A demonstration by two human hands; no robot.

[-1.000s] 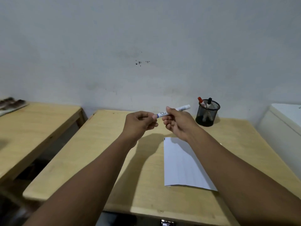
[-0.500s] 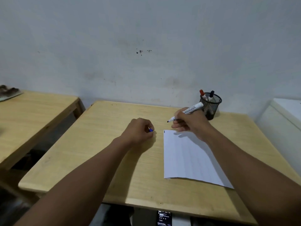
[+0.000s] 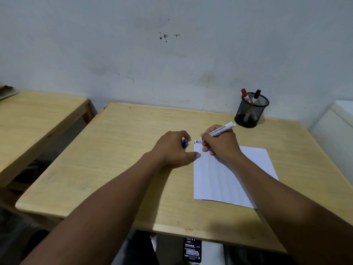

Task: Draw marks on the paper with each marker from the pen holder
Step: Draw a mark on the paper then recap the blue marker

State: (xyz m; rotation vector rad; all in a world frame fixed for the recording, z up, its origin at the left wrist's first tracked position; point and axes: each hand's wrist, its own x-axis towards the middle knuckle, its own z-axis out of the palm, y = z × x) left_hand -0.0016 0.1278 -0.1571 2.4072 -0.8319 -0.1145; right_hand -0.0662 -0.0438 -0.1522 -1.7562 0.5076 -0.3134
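A white sheet of paper (image 3: pixel 225 178) lies on the wooden table (image 3: pixel 118 150). My right hand (image 3: pixel 219 144) grips a white marker (image 3: pixel 219 129), uncapped, with its blue tip touching the paper's far left corner, where a short blue mark shows. My left hand (image 3: pixel 172 148) rests on the table just left of the paper, closed around the blue cap (image 3: pixel 185 143), its thumb at the paper's edge. A black mesh pen holder (image 3: pixel 251 110) stands at the back right, holding a red-capped marker (image 3: pixel 245 95) and a black-capped marker (image 3: pixel 256 96).
A second wooden table (image 3: pixel 38 119) stands to the left across a gap, with a dark object at its far left edge. A white unit (image 3: pixel 338 119) sits at the right. A phone (image 3: pixel 192 250) lies below the table's near edge. The wall is close behind.
The cap came off the marker into my left hand. Both hands dropped to the table, and the marker tip went down onto the paper's far left corner.
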